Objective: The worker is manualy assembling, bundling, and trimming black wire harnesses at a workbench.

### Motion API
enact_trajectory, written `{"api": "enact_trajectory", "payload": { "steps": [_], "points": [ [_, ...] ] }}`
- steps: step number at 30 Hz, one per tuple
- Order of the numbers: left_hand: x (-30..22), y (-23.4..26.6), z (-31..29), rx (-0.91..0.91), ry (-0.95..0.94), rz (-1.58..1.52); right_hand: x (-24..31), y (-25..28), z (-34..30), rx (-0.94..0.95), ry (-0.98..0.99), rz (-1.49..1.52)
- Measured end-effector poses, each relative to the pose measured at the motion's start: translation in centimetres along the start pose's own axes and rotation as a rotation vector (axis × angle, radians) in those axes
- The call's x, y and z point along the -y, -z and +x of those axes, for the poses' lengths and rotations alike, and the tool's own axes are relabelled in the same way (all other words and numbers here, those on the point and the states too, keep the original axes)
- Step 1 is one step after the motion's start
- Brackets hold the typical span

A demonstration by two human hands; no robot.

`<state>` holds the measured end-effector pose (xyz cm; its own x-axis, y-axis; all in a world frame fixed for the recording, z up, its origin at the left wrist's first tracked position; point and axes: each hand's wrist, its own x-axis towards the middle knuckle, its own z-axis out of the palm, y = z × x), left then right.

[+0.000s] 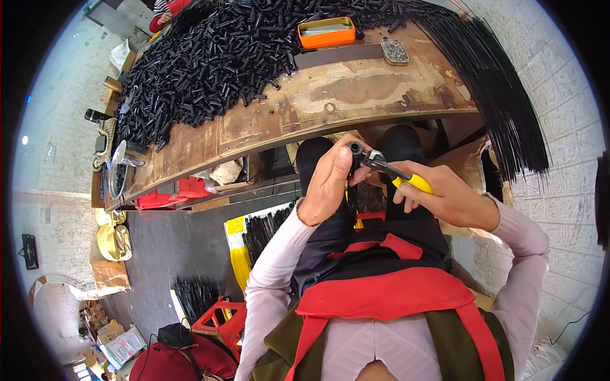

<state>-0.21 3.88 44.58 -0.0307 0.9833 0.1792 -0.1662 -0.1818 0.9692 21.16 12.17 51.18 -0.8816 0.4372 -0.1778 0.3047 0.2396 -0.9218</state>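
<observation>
My left hand (329, 181) grips a short black tube (354, 152) upright over my lap, its open end up. My right hand (445, 198) holds yellow-handled pliers (397, 176) whose metal jaws touch the tube's top end. Both hands are below the front edge of a worn wooden workbench (356, 101). A big heap of similar black tube pieces (210, 57) covers the left and far part of the bench.
An orange tray (327, 32) and a small flat block (394, 51) sit on the bench's far side. Long black rods (502, 95) fan over the right end. Boxes of black rods (264, 232), red crates (219, 320) and bags lie on the floor at left.
</observation>
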Motion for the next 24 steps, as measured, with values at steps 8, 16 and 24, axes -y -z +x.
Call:
{"api": "enact_trajectory", "payload": {
  "steps": [8,16,24],
  "points": [
    [0.3,-0.3,-0.7,0.082,-0.08,-0.024,3.0,3.6,0.2,0.298,-0.196,0.023],
    [0.2,0.1,-1.8,0.065,-0.023,-0.032,2.4,2.5,0.6,0.378,-0.35,0.096],
    [-0.8,-1.3,-1.3,0.122,0.005,0.062,4.2,3.5,-1.8,0.27,-0.35,-0.1]
  ]
}}
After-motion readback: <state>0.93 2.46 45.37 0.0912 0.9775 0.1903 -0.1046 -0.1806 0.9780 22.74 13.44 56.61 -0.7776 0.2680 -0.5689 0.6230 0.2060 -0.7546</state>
